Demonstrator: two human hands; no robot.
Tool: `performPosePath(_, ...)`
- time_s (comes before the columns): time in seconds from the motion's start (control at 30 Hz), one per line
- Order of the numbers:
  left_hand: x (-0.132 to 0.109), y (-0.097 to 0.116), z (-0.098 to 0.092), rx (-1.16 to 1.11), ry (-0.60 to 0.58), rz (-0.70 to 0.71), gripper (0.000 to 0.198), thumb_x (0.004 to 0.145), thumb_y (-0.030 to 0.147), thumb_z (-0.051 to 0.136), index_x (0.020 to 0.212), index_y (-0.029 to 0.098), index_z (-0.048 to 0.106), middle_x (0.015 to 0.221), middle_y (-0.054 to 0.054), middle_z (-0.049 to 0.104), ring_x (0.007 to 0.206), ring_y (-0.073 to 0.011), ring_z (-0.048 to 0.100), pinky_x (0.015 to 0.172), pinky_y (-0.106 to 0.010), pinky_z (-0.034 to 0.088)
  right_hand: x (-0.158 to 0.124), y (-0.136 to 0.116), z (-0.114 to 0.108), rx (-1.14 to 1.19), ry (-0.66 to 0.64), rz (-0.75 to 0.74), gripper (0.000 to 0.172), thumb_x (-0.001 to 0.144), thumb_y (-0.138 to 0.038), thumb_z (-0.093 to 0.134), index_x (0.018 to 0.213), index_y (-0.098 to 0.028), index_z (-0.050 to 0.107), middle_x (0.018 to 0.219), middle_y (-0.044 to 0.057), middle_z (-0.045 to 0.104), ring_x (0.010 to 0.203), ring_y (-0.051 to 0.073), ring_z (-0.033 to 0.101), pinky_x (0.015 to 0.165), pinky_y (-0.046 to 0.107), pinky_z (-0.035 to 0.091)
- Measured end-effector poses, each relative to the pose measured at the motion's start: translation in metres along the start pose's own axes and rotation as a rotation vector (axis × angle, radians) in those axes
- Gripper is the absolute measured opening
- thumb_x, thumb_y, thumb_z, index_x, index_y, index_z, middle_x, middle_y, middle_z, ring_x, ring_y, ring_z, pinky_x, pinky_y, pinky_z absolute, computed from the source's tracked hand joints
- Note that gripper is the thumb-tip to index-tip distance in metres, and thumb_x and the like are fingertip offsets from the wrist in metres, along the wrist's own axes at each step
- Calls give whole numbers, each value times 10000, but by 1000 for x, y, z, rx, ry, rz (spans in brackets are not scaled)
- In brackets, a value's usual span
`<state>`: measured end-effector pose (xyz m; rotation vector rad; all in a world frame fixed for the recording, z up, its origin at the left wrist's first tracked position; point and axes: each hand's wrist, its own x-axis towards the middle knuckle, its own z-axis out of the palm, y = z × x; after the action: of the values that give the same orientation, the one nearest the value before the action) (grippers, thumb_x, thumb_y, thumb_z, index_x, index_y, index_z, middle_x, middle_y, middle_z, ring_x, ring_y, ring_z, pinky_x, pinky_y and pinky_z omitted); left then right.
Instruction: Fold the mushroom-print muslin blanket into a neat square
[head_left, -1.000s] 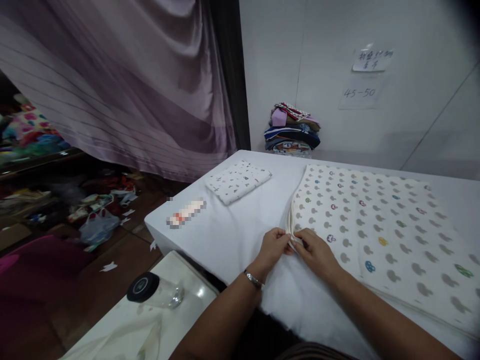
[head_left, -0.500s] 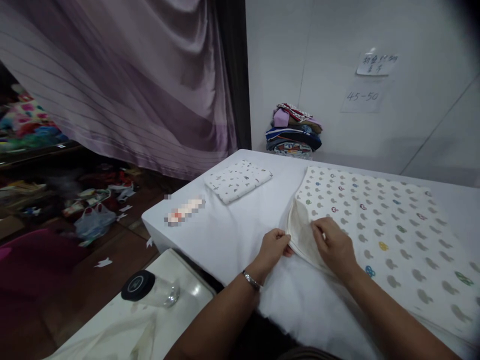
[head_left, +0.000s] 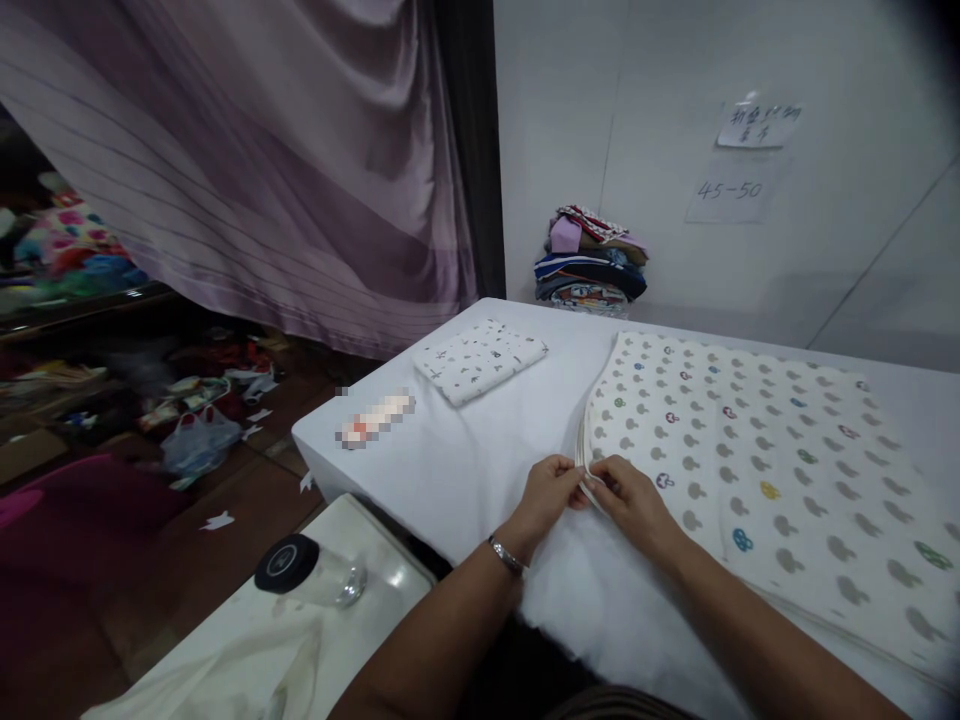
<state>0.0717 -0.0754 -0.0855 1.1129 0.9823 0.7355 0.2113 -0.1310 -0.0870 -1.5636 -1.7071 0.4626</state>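
A white cloth [head_left: 757,430] printed with grey bunny-like heads and small coloured motifs lies in folded layers on the right of the white-covered table [head_left: 480,470]. My left hand [head_left: 553,490], with a metal bracelet on its wrist, pinches the cloth's near left corner between thumb and fingers. Right beside it, my right hand [head_left: 626,500] is closed on the same corner, its fingertips almost touching the left ones. The stacked layer edges show at the corner. Farther back on the left lies a smaller folded white cloth [head_left: 480,362] with a dark print.
A pixelated object [head_left: 375,418] lies near the table's left edge. A bottle with a black lid [head_left: 289,565] rests on a lower white surface [head_left: 225,650]. A pile of folded fabrics [head_left: 591,262] stands by the wall; a purple curtain [head_left: 300,150] hangs at left.
My right hand has moved left and down to the corner beside my left hand. The turned-back cloth flap now lies flat, print side up. My left hand has kept its hold.
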Motion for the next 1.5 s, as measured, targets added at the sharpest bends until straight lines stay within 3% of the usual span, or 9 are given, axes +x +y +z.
performPosePath(0.37,-1,1,-1,-20,-31,-7,121,803,255,573,778,136,573,540,11,595,478,-90,562,500,-194,464,-2,-1,-12,-51,75,2,187,913,-338,415,846,-223,546,800,9,591,705,154,538,651,289,422)
performPosePath(0.6,0,-3,0,-40,28,26,105,759,227,612,719,143,566,584,32,563,517,-83,551,545,-215,508,-5,-12,-5,-256,-51,-86,192,949,-295,339,866,-223,496,844,17,551,755,152,547,653,288,417)
performPosePath(0.77,3,-2,-3,-60,14,16,290,713,405,683,749,148,553,640,20,573,557,-108,578,549,-254,535,2,-10,6,-292,-87,-83,196,938,-241,341,849,-209,512,864,41,561,762,165,553,646,294,440)
performPosePath(0.9,3,3,-5,40,70,25,383,630,479,728,686,155,531,598,28,547,576,-132,584,526,-254,524,-1,-16,11,-243,-55,-128,196,862,-145,443,1014,-203,553,994,64,605,950,185,550,831,324,456)
performPosePath(1.03,13,11,-11,161,43,-23,282,650,398,714,665,155,571,603,-6,600,606,-175,616,564,-287,541,-6,-14,6,-311,-81,-185,279,841,-220,521,1119,-205,546,1032,57,626,959,189,560,827,304,462)
performPosePath(1.17,29,12,-16,196,76,-173,171,713,317,636,727,149,607,623,-35,656,625,-200,658,627,-308,561,-32,13,-20,-484,-65,-268,441,863,-304,511,1279,-166,461,1058,90,643,949,201,573,841,335,463)
performPosePath(1.3,27,11,-16,209,115,-197,161,724,309,624,743,150,609,607,-21,657,620,-191,666,664,-302,564,-102,40,-76,-503,25,-273,336,907,-217,395,1209,-167,535,1081,104,654,1032,171,576,900,335,460)
performPosePath(1.4,24,15,-13,240,141,-206,152,733,297,621,731,146,603,599,-18,656,594,-176,656,678,-290,561,-164,56,-128,-505,87,-170,341,925,-213,394,1229,-202,546,1195,102,628,1147,186,542,964,403,442)
performPosePath(1.5,23,18,-12,304,152,-209,162,736,305,622,761,146,610,641,-29,679,626,-189,672,662,-286,553,-219,65,-173,-497,269,147,312,912,-214,422,1164,-229,605,1171,87,646,1132,201,563,964,427,453)
